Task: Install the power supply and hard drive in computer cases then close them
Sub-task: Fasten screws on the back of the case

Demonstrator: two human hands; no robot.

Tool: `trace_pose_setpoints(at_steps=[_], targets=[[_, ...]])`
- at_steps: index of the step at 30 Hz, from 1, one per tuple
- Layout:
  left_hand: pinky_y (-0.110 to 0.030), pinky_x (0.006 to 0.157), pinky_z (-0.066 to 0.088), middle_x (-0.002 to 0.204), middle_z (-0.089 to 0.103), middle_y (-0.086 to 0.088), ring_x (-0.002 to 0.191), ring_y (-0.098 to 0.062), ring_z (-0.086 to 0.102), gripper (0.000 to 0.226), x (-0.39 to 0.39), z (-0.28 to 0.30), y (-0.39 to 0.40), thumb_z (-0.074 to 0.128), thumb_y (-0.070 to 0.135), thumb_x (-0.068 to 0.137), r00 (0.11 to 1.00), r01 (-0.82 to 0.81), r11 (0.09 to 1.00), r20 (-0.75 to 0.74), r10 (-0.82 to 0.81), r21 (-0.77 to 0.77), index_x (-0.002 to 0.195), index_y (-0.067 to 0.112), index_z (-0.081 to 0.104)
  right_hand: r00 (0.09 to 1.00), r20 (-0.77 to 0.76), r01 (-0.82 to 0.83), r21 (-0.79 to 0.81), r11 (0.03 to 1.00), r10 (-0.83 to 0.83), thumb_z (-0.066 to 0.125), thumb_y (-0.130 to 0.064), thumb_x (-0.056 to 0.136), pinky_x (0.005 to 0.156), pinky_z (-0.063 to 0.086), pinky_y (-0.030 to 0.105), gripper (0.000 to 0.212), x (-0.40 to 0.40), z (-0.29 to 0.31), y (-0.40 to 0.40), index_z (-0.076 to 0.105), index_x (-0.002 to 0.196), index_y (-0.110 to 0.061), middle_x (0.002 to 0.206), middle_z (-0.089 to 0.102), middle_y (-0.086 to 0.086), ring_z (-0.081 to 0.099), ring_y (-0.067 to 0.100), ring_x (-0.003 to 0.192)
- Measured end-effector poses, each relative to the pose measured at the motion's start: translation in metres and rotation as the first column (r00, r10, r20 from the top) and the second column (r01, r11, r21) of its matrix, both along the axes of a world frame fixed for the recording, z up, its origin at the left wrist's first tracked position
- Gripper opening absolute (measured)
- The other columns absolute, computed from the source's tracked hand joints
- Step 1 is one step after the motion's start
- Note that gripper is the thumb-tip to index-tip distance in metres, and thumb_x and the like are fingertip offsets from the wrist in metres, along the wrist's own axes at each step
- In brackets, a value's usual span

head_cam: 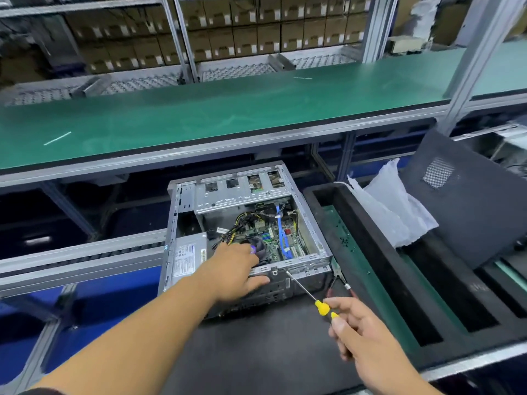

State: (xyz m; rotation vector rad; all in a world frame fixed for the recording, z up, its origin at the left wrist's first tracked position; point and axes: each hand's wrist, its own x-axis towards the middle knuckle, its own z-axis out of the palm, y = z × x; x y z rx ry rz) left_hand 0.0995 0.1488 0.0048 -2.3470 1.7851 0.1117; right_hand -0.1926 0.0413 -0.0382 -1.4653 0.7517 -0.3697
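On the left, a blue panel runs below a grey metal rail, and a long green shelf spans the view above. The left hand reaches forward over the near edge of the open computer case, which lies on its side on the dark tabletop. Its fingers go down inside the case near the fan and its thumb lies along the near rim; whether this grip holds anything inside, I cannot tell. The power supply, a grey box with a white label, sits in the near left corner of the case, just beside the left hand. Farther back in the case a silver drive cage sits along the far wall, and a green circuit board with a blue cable and yellow and black wires covers the floor. No hard drive can be made out.

To the right, the right hand pinches the yellow handle of a screwdriver in a narrow grip; its shaft slants up and left, with the tip at the near rim of the case. Right of the case a black foam tray with long slots lies on the tabletop, small dark screws scattered in its nearest slot. A crumpled clear plastic bag lies on the tray, and a dark side panel with a mesh vent leans tilted at the far right.
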Motion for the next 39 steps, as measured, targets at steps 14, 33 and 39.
trace_pose_setpoints(at_steps=[14, 33, 39], targets=[[-0.035, 0.064, 0.039, 0.085, 0.056, 0.000, 0.078, -0.022, 0.056, 0.054, -0.017, -0.001, -0.077, 0.055, 0.072, 0.090, 0.840, -0.325, 0.945, -0.452, 0.302, 0.027, 0.087, 0.018, 0.050, 0.982, -0.040, 0.186, 0.048, 0.981, -0.184, 0.055, -0.013, 0.101, 0.062, 0.049, 0.032, 0.036, -0.011, -0.012, -0.003, 0.070, 0.109, -0.045, 0.080, 0.069, 0.004, 0.052, 0.017, 0.059], [-0.029, 0.060, 0.028, 0.087, 0.056, -0.015, 0.079, -0.015, 0.044, 0.024, -0.021, 0.007, -0.092, 0.037, -0.002, 0.099, 0.512, -0.569, 0.819, -0.748, 0.422, 0.072, 0.080, 0.013, 0.043, 0.968, -0.110, 0.225, -0.015, 0.974, -0.225, 0.056, -0.027, 0.101, 0.071, 0.050, 0.037, 0.029, 0.011, -0.001, 0.000, 0.064, 0.104, -0.055, 0.087, 0.070, -0.007, 0.056, 0.009, 0.065], [-0.047, 0.109, 0.042, 0.137, 0.062, -0.016, 0.124, -0.034, 0.059, 0.048, -0.019, 0.016, -0.087, 0.036, 0.047, 0.108, 0.582, -0.452, 0.887, -0.724, 0.370, 0.090, 0.133, 0.014, 0.062, 0.962, -0.085, 0.261, 0.021, 0.965, -0.258, 0.056, -0.025, 0.102, 0.061, 0.045, 0.030, 0.029, 0.015, 0.002, 0.004, 0.066, 0.100, -0.052, 0.087, 0.069, -0.001, 0.049, 0.011, 0.059]])
